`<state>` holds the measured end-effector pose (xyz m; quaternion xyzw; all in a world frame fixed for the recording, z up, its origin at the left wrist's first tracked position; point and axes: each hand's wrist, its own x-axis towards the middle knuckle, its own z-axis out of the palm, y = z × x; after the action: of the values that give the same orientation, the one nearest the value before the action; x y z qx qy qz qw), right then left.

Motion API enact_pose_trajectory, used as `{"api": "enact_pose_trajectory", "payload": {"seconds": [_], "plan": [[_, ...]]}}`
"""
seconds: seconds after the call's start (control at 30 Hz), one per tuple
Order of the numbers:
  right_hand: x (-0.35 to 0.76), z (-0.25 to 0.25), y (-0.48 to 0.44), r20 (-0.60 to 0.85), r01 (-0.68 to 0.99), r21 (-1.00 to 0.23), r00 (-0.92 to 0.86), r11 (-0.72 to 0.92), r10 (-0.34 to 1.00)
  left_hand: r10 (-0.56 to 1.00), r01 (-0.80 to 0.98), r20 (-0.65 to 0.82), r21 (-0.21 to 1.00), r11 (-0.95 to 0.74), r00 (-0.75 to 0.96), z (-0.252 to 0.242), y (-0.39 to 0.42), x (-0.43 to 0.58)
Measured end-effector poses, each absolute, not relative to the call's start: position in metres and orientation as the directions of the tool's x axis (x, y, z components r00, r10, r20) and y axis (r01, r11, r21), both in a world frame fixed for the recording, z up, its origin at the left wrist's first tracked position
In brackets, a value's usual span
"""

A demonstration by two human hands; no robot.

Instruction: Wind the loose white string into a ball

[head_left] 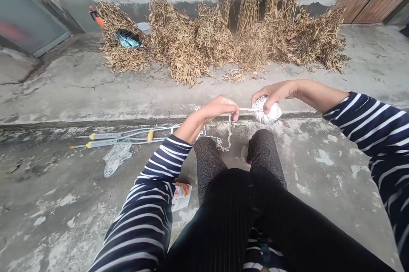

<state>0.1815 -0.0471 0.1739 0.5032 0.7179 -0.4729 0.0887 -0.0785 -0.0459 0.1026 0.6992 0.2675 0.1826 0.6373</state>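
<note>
My right hand (275,94) grips a ball of white yarn (270,113) from above, thumb and fingers on its upper left part. A white strand (245,110) runs straight from the ball to my left hand (221,107), whose fingers are closed around it. Below the left hand, a loose length of the same yarn (229,133) hangs down and lies in curls by my left knee. Both hands are out in front of my knees, a short distance apart.
Dried plant bundles (188,42) lean along the wall on a raised concrete ledge (134,87). A pair of crutches (110,137) and a clear plastic bag (117,159) lie at left. A white and orange packet (182,195) is beside my left leg.
</note>
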Motion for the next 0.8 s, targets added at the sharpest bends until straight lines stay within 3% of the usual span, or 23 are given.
{"api": "enact_pose_trajectory", "payload": {"seconds": [0.2,0.47,0.67,0.8], "plan": [[0.187,0.175,-0.054,-0.499,0.630,-0.776,-0.626,0.013,0.600,0.673,0.106,-0.019,0.990,-0.088,0.739,0.096,-0.018,-0.092],[0.189,0.164,-0.058,-0.305,0.486,-0.860,-0.737,0.158,0.603,0.653,0.061,-0.127,0.990,0.124,0.746,0.085,-0.003,-0.104],[0.180,0.171,-0.064,-0.163,0.382,-0.876,-0.809,0.295,0.565,0.578,0.189,-0.216,0.976,0.108,0.786,0.099,0.006,-0.111],[0.175,0.168,-0.069,-0.171,0.388,-0.890,-0.770,0.240,0.614,0.585,0.323,-0.250,0.946,-0.021,0.771,0.106,0.010,-0.109]]}}
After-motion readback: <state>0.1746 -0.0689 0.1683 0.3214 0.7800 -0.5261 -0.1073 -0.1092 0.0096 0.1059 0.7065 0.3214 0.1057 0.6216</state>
